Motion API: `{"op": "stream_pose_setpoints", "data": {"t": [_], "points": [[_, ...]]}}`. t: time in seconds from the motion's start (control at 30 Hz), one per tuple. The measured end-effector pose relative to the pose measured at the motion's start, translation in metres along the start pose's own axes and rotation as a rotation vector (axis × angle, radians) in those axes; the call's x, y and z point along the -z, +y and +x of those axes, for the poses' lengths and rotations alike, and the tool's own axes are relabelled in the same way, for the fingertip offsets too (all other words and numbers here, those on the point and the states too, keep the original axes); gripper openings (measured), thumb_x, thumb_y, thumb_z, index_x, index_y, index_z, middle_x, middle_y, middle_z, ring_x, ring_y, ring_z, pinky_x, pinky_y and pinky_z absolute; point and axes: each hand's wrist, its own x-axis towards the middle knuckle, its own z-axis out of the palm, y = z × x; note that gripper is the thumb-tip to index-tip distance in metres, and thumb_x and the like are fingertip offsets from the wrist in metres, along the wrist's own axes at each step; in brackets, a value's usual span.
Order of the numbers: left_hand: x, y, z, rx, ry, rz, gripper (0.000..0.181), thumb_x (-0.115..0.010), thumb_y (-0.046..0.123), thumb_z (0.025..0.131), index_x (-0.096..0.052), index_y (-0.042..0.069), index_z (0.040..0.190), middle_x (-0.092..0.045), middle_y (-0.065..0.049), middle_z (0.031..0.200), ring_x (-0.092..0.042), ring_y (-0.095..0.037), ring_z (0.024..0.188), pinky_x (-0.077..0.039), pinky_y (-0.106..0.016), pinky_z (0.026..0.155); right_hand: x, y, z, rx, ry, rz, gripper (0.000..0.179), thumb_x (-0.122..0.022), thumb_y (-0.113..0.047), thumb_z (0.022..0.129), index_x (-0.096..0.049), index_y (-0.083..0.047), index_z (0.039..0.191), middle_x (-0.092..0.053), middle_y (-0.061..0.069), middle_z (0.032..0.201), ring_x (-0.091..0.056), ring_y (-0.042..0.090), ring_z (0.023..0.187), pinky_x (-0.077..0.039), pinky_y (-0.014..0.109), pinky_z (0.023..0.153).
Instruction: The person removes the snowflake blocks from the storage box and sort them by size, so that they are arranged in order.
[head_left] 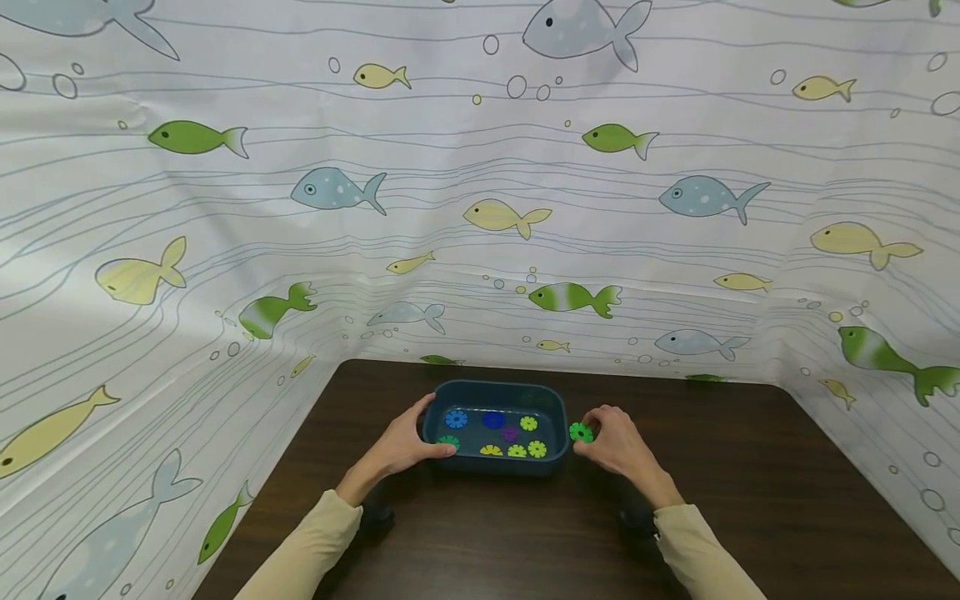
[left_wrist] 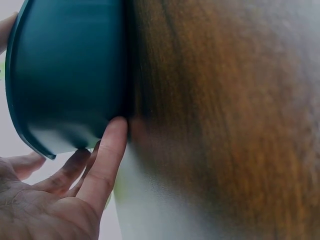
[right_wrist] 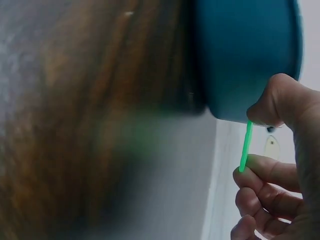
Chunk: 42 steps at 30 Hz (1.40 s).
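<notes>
A dark teal plastic basin [head_left: 498,468] stands on the brown table, with several flower-shaped notched plastic discs lying in it. Among them are a light blue disc [head_left: 456,419], a dark blue disc [head_left: 493,419], a purple disc [head_left: 510,434] and a yellow disc [head_left: 491,450]. My left hand [head_left: 405,437] grips the basin's left end, thumb at the front rim and fingers against the outer wall. Just outside the basin's right end, my right hand [head_left: 615,442] pinches a green notched disc [head_left: 581,432] between thumb and fingers. The right wrist view shows that disc [right_wrist: 246,146] edge-on.
The dark wood table [head_left: 510,542] extends on both sides and in front of the basin. A white sheet [head_left: 465,250] printed with fish hangs behind the table and along its sides.
</notes>
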Motion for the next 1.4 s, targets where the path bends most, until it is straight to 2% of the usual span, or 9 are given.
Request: {"op": "stream_pose_setpoints", "data": {"t": [0.27,0.43,0.67,1.03,1.23,1.4], "points": [[-0.001,-0.001,-0.001,-0.001,-0.001,-0.008,0.116,-0.09,0.051,0.081,-0.031,0.008,0.171,-0.045,-0.028,0.169,-0.056,-0.046,0.141,-0.044,-0.072,0.12,-0.015,0.005,0.002,-0.022,-0.094,0.002,0.035,-0.089,-0.021,0.078,-0.077,0.001,0.103,-0.069,0.007,0.093,-0.056,0.018,0.086,-0.05,0.037,0.077],[-0.002,0.0,-0.002,0.003,0.003,-0.01,0.115,-0.09,0.048,0.081,-0.032,0.008,0.171,-0.047,-0.028,0.167,-0.058,-0.046,0.139,-0.046,-0.072,0.118,-0.02,0.005,0.005,-0.028,-0.113,-0.022,0.036,-0.09,-0.021,0.077,-0.076,0.003,0.101,-0.068,0.008,0.091,-0.056,0.019,0.084,-0.05,0.037,0.074],[-0.001,0.001,-0.004,0.014,0.009,-0.011,0.113,-0.09,0.046,0.081,-0.032,0.009,0.171,-0.046,-0.029,0.167,-0.056,-0.048,0.141,-0.046,-0.073,0.117,-0.025,0.007,0.006,-0.052,-0.145,-0.027,0.04,-0.09,-0.019,0.078,-0.076,0.005,0.107,-0.069,0.01,0.095,-0.057,0.021,0.085,-0.051,0.038,0.075],[-0.001,-0.002,-0.003,0.028,0.01,-0.03,0.113,-0.089,0.048,0.081,-0.032,0.01,0.171,-0.046,-0.028,0.168,-0.056,-0.048,0.141,-0.048,-0.07,0.117,-0.024,0.011,0.006,-0.08,-0.168,0.077,0.041,-0.088,-0.016,0.083,-0.076,0.006,0.115,-0.071,0.015,0.107,-0.064,0.022,0.089,-0.057,0.04,0.081],[-0.002,-0.002,-0.002,0.03,0.012,-0.038,0.11,-0.089,0.045,0.083,-0.032,0.01,0.171,-0.047,-0.027,0.167,-0.057,-0.046,0.14,-0.05,-0.07,0.116,-0.023,0.015,0.004,-0.079,-0.153,0.093,0.04,-0.086,-0.016,0.085,-0.077,0.006,0.117,-0.072,0.015,0.108,-0.066,0.023,0.092,-0.059,0.042,0.082],[-0.001,-0.001,0.0,0.025,0.015,-0.041,0.109,-0.089,0.043,0.084,-0.032,0.01,0.171,-0.046,-0.028,0.168,-0.057,-0.047,0.14,-0.048,-0.071,0.117,-0.02,0.015,0.0,-0.069,-0.126,0.115,0.041,-0.084,-0.017,0.089,-0.076,0.007,0.121,-0.073,0.017,0.112,-0.07,0.027,0.098,-0.062,0.05,0.088]]}}
